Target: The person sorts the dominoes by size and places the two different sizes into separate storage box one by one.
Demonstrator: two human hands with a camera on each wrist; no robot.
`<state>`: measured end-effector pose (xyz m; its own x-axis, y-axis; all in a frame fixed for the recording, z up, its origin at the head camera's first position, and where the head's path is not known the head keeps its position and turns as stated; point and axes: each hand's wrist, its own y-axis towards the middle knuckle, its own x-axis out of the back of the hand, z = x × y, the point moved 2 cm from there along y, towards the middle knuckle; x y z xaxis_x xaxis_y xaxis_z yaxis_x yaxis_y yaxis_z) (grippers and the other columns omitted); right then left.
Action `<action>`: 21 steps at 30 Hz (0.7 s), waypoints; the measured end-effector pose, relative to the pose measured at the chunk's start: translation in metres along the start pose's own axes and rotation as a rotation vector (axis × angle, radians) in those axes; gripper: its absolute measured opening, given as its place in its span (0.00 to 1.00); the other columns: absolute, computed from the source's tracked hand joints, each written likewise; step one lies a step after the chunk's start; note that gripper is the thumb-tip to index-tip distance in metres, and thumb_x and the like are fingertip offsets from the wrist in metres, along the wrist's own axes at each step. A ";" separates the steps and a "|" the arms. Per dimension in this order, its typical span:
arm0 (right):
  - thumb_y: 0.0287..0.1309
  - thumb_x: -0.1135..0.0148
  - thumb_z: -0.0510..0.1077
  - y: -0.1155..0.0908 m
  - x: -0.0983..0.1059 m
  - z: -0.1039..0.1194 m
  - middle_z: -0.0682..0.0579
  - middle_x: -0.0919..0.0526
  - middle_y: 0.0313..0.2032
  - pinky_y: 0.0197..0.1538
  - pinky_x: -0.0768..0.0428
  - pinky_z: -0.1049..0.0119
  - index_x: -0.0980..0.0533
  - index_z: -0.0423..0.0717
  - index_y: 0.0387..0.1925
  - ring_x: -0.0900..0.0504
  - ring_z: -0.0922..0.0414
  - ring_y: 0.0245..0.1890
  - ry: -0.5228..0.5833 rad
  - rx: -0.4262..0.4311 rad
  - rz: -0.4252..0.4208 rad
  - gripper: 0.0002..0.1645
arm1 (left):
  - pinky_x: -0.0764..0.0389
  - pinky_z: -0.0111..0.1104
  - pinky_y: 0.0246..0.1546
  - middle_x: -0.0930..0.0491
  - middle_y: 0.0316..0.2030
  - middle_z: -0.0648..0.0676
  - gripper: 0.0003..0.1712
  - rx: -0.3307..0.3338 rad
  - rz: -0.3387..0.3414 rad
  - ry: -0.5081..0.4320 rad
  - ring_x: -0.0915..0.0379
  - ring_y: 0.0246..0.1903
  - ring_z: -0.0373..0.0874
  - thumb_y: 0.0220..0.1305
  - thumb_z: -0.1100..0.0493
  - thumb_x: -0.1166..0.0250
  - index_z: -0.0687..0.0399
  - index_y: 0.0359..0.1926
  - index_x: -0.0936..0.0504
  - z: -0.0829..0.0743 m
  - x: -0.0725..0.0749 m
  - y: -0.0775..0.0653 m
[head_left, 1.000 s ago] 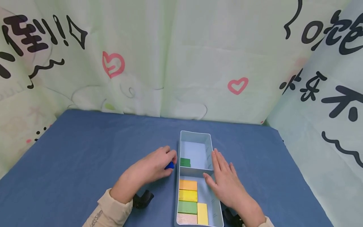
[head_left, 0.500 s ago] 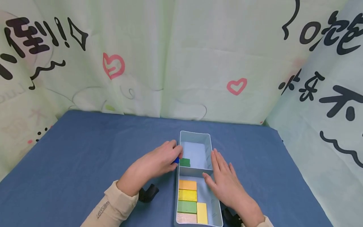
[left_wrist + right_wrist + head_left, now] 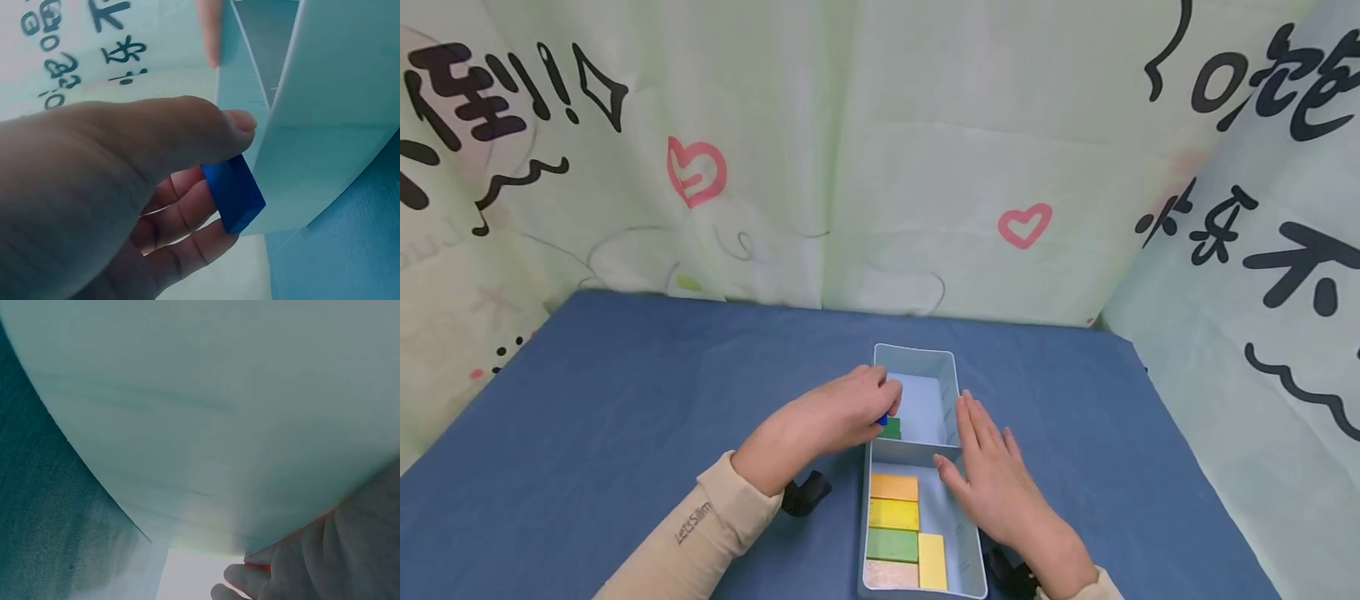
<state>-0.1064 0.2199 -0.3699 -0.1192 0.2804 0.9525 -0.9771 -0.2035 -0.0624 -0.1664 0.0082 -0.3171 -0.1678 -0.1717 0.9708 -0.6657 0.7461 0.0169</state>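
My left hand (image 3: 838,417) pinches a small blue block (image 3: 234,194) between thumb and fingers. In the head view it is over the left wall of a light blue two-part box (image 3: 916,452), at the far compartment. Just beside the blue block, small green blocks (image 3: 892,428) lie in that compartment's near left corner. My right hand (image 3: 1003,483) rests along the box's right side with its fingers straight, the thumb reaching over the rim near the divider. In the right wrist view, the box's outer wall (image 3: 187,444) fills most of the picture beside the right hand (image 3: 350,550).
The near compartment holds an orange block (image 3: 894,487), a yellow block (image 3: 892,514), a green block (image 3: 892,546), a pinkish block (image 3: 891,574) and a lengthwise yellow block (image 3: 932,562). A blue cloth (image 3: 700,383) covers the table. Printed curtains (image 3: 917,167) stand behind it.
The left hand has moved right with the blue block, from beside the box to over its far compartment's left edge. The right hand has stayed in place.
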 end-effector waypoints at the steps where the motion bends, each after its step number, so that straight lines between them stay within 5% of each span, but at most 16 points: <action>1: 0.71 0.52 0.64 0.000 0.001 0.000 0.44 0.58 0.79 0.70 0.50 0.29 0.60 0.43 0.78 0.53 0.40 0.78 0.002 0.000 0.001 0.50 | 0.28 0.30 0.38 0.29 0.35 0.51 0.09 -0.003 0.013 0.016 0.35 0.36 0.43 0.65 0.64 0.35 0.52 0.39 0.28 -0.001 0.001 0.002; 6: 0.71 0.51 0.63 0.001 0.003 -0.001 0.43 0.59 0.79 0.70 0.51 0.29 0.60 0.42 0.78 0.53 0.40 0.78 0.000 -0.003 0.012 0.50 | 0.28 0.29 0.37 0.28 0.37 0.52 0.07 -0.013 0.038 0.131 0.35 0.36 0.43 0.66 0.65 0.38 0.52 0.41 0.27 -0.006 0.004 0.013; 11: 0.71 0.51 0.63 0.001 0.004 -0.001 0.43 0.58 0.79 0.70 0.49 0.29 0.59 0.43 0.78 0.52 0.40 0.78 -0.009 0.001 -0.011 0.50 | 0.26 0.29 0.33 0.25 0.40 0.54 0.07 -0.059 0.002 0.378 0.32 0.34 0.43 0.71 0.63 0.44 0.53 0.48 0.26 -0.013 0.001 0.022; 16: 0.71 0.51 0.62 0.000 0.002 -0.001 0.43 0.60 0.79 0.70 0.51 0.28 0.61 0.43 0.78 0.53 0.40 0.78 -0.001 -0.008 0.023 0.50 | 0.21 0.34 0.42 0.26 0.52 0.54 0.15 -0.038 0.043 0.598 0.29 0.45 0.45 0.73 0.54 0.44 0.48 0.58 0.30 -0.019 -0.008 0.028; 21: 0.71 0.52 0.63 0.000 0.001 -0.001 0.44 0.59 0.79 0.70 0.50 0.28 0.60 0.43 0.78 0.53 0.40 0.78 0.000 -0.002 0.013 0.50 | 0.21 0.32 0.44 0.27 0.54 0.53 0.18 -0.041 0.044 0.725 0.28 0.47 0.44 0.72 0.50 0.42 0.46 0.59 0.31 -0.023 -0.012 0.035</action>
<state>-0.1065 0.2210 -0.3687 -0.1318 0.2779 0.9515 -0.9758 -0.2054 -0.0752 -0.1710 0.0507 -0.3225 0.3398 0.3175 0.8853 -0.6391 0.7685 -0.0303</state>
